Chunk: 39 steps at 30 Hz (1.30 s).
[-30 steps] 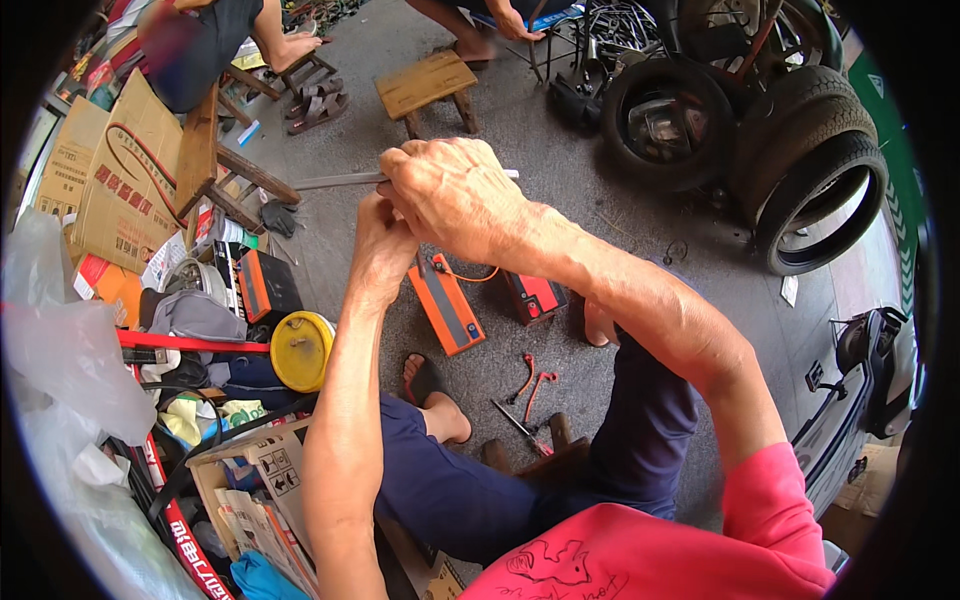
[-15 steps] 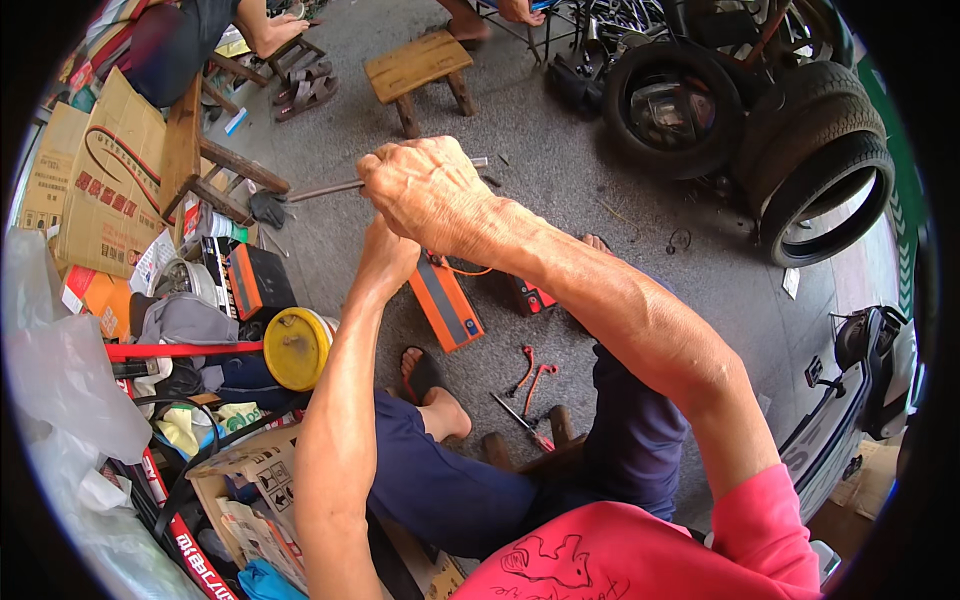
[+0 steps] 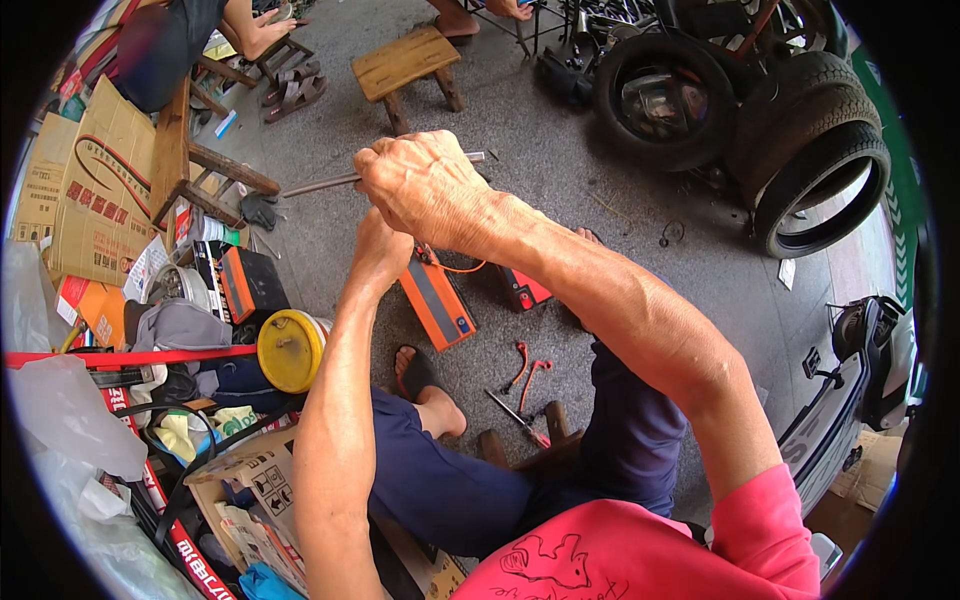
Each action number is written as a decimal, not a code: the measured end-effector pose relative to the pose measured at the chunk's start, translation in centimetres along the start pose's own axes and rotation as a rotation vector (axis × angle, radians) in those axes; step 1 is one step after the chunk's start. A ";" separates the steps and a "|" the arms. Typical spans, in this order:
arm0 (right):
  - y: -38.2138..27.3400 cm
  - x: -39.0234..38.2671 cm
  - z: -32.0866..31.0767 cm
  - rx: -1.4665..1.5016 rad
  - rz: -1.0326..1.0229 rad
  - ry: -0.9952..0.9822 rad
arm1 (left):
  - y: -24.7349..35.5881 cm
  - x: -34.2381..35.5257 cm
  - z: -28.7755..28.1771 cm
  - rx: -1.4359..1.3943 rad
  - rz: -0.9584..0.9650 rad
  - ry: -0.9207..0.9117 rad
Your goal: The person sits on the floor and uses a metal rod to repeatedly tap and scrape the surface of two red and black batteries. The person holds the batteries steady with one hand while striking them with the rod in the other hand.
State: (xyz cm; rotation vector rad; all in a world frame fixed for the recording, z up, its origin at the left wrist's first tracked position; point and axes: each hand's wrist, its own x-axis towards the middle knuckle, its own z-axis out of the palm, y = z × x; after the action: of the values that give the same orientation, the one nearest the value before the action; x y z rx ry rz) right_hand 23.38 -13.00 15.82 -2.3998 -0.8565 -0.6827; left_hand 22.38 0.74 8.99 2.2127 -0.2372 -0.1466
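Observation:
My right hand (image 3: 425, 190) is wrapped round a thin metal rod (image 3: 320, 186), which sticks out on both sides of the fist. Just below it is my left hand (image 3: 380, 252), closed and touching the right one; whatever it holds is hidden. Beneath the hands, an orange-and-grey box-shaped battery (image 3: 437, 303) lies on the floor with an orange wire (image 3: 460, 268) at its far end. To its right a red-and-black battery (image 3: 524, 288) is partly covered by my right forearm. Two short red-ended leads (image 3: 530, 378) and a red-handled tool (image 3: 520, 420) lie nearer me.
A wooden stool (image 3: 405, 65) stands ahead. Tyres (image 3: 825, 190) are piled at the right. On the left are cardboard boxes (image 3: 110, 180), a yellow-lidded bucket (image 3: 290, 350) and a wooden bench (image 3: 172, 150). Other people's legs (image 3: 250, 30) show at the top.
The view has shifted slightly, so the floor things sit a little further left. Both hands stay together, and the right one still grips the rod.

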 end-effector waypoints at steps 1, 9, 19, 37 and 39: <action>0.0 0.0 0.0 0.005 -0.003 0.001 | 0.0 0.0 -0.1 0.010 -0.009 -0.004; -0.3 -0.1 0.1 0.047 0.017 -0.036 | 0.8 -0.6 -0.4 0.065 -0.071 -0.011; 0.3 0.9 -1.2 -0.036 -0.215 -0.247 | 0.6 -0.8 -0.7 0.045 -0.105 -0.024; -2.4 2.8 -2.6 -0.067 0.151 0.110 | 1.9 -0.3 0.1 -0.264 0.184 0.201; -2.1 2.6 -3.0 -0.074 0.145 0.088 | 1.9 -0.1 0.0 -0.258 0.100 0.159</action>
State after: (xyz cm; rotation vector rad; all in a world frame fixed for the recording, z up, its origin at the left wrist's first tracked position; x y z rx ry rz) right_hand 22.86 -12.28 20.20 -2.4494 -0.6240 -0.7683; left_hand 22.05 -0.34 10.48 1.9403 -0.2277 0.0514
